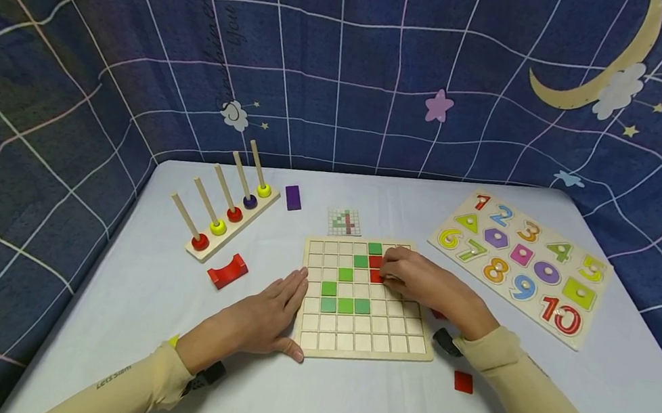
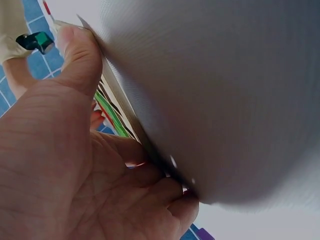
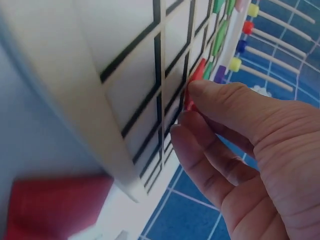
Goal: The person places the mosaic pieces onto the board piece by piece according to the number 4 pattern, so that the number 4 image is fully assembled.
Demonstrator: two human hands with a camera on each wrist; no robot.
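Note:
A wooden grid board (image 1: pixel 361 356) lies on the table, with green and red square tiles in some of its cells. My left hand (image 1: pixel 263 315) rests along the board's left edge, thumb near the lower corner and fingers higher up. My right hand (image 1: pixel 429 282) is over the upper right of the board. Its thumb and fingertips are at a red tile (image 3: pixel 195 82), which they partly cover. In the head view two red tiles (image 1: pixel 376 261) show beside the fingertips, one below the other. A small pattern card (image 1: pixel 344 222) lies behind the board.
Loose on the table are a red tile (image 1: pixel 463 382), a red curved block (image 1: pixel 228 272) and a purple block (image 1: pixel 293 197). Another red piece (image 1: pixel 438 314) is partly under the right wrist. A peg stand (image 1: pixel 231 222) with rings is on the left, a number puzzle (image 1: pixel 520 265) on the right.

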